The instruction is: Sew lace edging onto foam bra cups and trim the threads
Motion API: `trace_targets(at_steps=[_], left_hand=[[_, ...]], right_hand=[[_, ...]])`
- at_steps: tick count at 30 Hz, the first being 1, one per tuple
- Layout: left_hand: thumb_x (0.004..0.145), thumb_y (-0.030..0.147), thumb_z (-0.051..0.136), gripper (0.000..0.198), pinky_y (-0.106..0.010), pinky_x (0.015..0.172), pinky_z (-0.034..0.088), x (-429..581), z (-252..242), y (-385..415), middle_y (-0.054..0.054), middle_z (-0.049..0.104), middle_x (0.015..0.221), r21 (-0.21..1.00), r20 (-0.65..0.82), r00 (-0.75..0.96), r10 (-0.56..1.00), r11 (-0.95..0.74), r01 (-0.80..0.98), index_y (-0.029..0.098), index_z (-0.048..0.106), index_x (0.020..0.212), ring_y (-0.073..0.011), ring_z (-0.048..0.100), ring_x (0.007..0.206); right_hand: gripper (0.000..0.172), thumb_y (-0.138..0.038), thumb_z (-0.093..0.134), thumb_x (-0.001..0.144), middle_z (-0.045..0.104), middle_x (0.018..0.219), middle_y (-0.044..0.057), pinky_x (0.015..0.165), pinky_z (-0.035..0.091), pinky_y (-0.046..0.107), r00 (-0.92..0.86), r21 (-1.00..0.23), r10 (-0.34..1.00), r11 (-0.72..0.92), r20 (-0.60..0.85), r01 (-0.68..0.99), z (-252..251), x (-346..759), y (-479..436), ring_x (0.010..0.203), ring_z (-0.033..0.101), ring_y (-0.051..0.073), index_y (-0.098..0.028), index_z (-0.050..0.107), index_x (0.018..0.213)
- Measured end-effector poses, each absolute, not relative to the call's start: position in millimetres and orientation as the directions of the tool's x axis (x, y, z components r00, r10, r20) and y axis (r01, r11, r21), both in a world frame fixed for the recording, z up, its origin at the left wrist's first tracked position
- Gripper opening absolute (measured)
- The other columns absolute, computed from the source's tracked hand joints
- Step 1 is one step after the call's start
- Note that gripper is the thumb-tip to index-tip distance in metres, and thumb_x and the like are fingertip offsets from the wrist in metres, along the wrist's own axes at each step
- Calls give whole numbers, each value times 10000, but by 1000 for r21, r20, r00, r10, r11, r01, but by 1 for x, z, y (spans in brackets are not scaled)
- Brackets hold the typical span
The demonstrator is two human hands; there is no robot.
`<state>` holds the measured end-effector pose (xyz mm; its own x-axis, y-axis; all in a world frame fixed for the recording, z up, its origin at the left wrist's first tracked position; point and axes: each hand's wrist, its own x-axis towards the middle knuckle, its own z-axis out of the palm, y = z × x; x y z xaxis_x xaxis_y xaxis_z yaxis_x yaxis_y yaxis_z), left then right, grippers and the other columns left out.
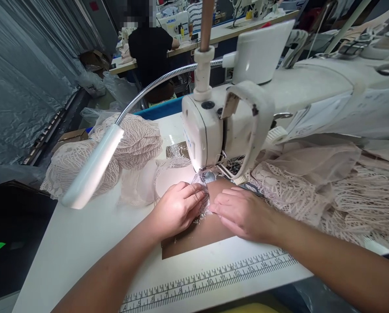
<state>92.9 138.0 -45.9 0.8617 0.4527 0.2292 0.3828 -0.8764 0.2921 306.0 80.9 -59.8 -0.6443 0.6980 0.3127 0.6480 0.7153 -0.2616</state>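
A strip of pale pink lace [203,209] runs toward the needle area of a white sewing machine [202,130]. My left hand [181,206] presses on the lace from the left, fingers together just in front of the presser foot. On the other side, my right hand [243,211] pinches the lace's right edge between thumb and fingers. Beyond my left hand lies a bra cup piece [171,176] with lace trim, joined to the fabric near the needle. The needle itself is hard to make out.
Stacked lace pieces [132,141] lie at the left, beneath a lit lamp [93,167] on a bendy neck. More lace and mesh [344,187] heap up at the right. A printed ruler [210,282] follows the table's front edge. A person [152,52] sits farther back.
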Motion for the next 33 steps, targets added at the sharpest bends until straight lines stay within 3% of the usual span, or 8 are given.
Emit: trace_targets(at_steps=[3, 8, 21, 33], left_hand=[[919, 235, 404, 323, -368, 765, 458, 95, -49, 140, -117, 568, 1248, 189, 185, 855, 484, -872, 452, 142, 560, 1186, -210, 526, 854], [915, 241, 398, 343, -372, 747, 444, 93, -51, 144, -112, 554, 1275, 89, 159, 889, 430, -903, 421, 137, 544, 1207, -217, 517, 849], [910, 236, 394, 355, -391, 771, 441, 92, -53, 148, -125, 553, 1273, 99, 187, 886, 424, -905, 413, 133, 542, 1216, -231, 512, 888], [904, 226, 410, 367, -399, 804, 434, 90, -52, 150, -117, 543, 1291, 119, 166, 893, 419, -907, 404, 153, 524, 1246, -238, 505, 939]], right_hand=[[179, -99, 477, 780, 582, 717, 37, 646, 299, 286, -643, -270, 708, 706, 292, 655, -59, 306, 80, 673, 415, 154, -156, 641, 821], [161, -111, 483, 785, 573, 725, 39, 656, 300, 287, -649, -261, 714, 701, 263, 664, -59, 306, 81, 685, 419, 155, -158, 635, 808], [216, -82, 485, 771, 568, 756, 42, 688, 345, 289, -607, -284, 750, 662, 264, 694, -55, 305, 84, 725, 441, 167, -154, 654, 886], [291, -90, 474, 780, 573, 792, 44, 627, 309, 283, -580, -231, 752, 652, 313, 722, -65, 307, 87, 731, 438, 171, -179, 646, 998]])
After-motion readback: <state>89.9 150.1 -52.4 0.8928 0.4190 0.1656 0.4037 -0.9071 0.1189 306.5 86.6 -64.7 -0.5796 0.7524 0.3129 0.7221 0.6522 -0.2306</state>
